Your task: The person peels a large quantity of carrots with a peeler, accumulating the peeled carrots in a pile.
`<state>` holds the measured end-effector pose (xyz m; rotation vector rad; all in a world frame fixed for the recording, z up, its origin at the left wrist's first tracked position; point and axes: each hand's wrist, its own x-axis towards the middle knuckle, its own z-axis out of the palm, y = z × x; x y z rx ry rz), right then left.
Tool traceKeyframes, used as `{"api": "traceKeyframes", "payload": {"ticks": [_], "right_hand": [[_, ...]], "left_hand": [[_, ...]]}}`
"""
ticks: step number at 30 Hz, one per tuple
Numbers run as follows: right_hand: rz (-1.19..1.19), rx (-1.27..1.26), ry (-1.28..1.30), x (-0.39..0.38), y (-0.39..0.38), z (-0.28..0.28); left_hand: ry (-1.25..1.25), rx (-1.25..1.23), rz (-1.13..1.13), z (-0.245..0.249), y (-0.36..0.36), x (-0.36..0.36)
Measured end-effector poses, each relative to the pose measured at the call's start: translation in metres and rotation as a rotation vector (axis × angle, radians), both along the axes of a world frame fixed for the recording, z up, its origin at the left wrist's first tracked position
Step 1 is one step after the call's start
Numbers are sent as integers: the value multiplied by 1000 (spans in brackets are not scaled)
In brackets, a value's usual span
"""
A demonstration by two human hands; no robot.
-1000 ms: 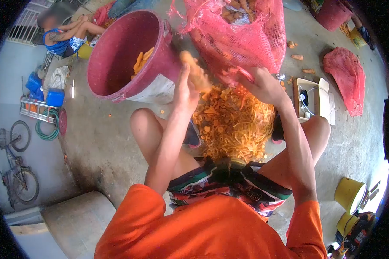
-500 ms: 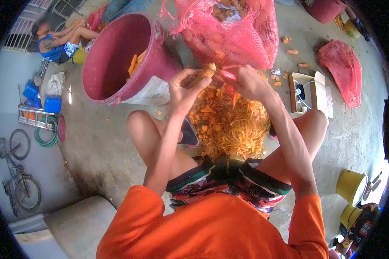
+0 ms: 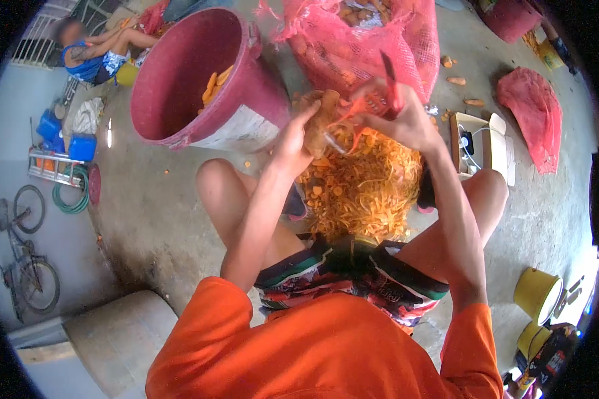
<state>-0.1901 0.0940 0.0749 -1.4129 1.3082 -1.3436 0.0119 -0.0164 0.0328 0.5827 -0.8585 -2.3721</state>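
Grey concrete floor (image 3: pixel 146 219) spreads under the seated person. Seen from the head, the left hand (image 3: pixel 291 143) grips a carrot (image 3: pixel 319 114) above the knees, and the right hand (image 3: pixel 409 123) is clenched round a red peeler (image 3: pixel 381 96), its blade raised just beside the carrot. Below them lies a heap of orange peelings (image 3: pixel 363 189). A maroon bucket (image 3: pixel 173 73) holding peeled carrots (image 3: pixel 213 83) stands close on the left, and a red mesh sack (image 3: pixel 379 46) crowds in right behind the hands. Another person (image 3: pixel 90 53) sits well apart.
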Motion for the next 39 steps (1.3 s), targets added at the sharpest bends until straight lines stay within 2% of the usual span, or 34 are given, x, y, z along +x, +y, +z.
{"api": "traceKeyframes", "payload": {"ticks": [2,3,8,10,13,14,16,18,20,21,22,25,26,27,28,30,31,32,34,36,37,38,39], "right_hand": [[32,-118,76,9,-1,-2],[32,-258,197,12,-5,-5],[114,-235,151,20,-10,-6],[53,-268,269,18,-13,-6],[-19,-271,259,7,-18,-23],[-19,-269,260,-6,-20,-24],[-269,-185,309,-33,-22,-17],[-229,-180,243,-35,-19,-13],[-58,-77,-48,-8,-13,-20],[12,-240,244,5,-9,-14],[73,-312,377,16,-9,-7],[29,-177,263,-3,-14,-19],[-132,-156,237,-23,-19,-16],[-289,-136,213,-32,-21,-12],[-286,-141,217,-30,-21,-13],[-149,-27,-83,-19,-19,-17],[-92,-244,226,0,-12,-9],[34,-277,363,14,-8,1],[35,-400,400,14,-12,-7],[-170,2,44,-9,-17,-17],[-284,-217,246,-23,-22,-13],[-281,-218,249,-24,-20,-16],[-251,-141,192,-22,-18,-12]], "left_hand": [[84,107,-83,-8,3,-3],[97,156,-91,-10,1,-5],[103,168,-70,-11,4,-8],[88,146,-32,-6,7,-10],[51,117,-20,-3,10,-7],[-13,116,-79,-2,9,-2],[-73,115,-137,-5,6,6],[-69,100,-186,-12,2,7],[-84,63,-154,-7,3,4],[-38,56,-172,-6,2,3],[7,48,-193,-6,1,1],[-106,66,-157,-9,10,4],[-130,99,-163,-10,11,4],[14,156,-189,-9,11,7],[20,153,-186,-9,12,6],[-22,285,-117,-2,11,1],[-43,201,-81,-9,10,-2],[-41,195,-85,-13,7,-4],[14,208,-148,-7,7,-6],[-44,196,-118,-10,11,4],[75,215,-199,-17,4,6],[194,229,-279,-23,-2,10],[128,148,-255,-27,-5,13]]}}
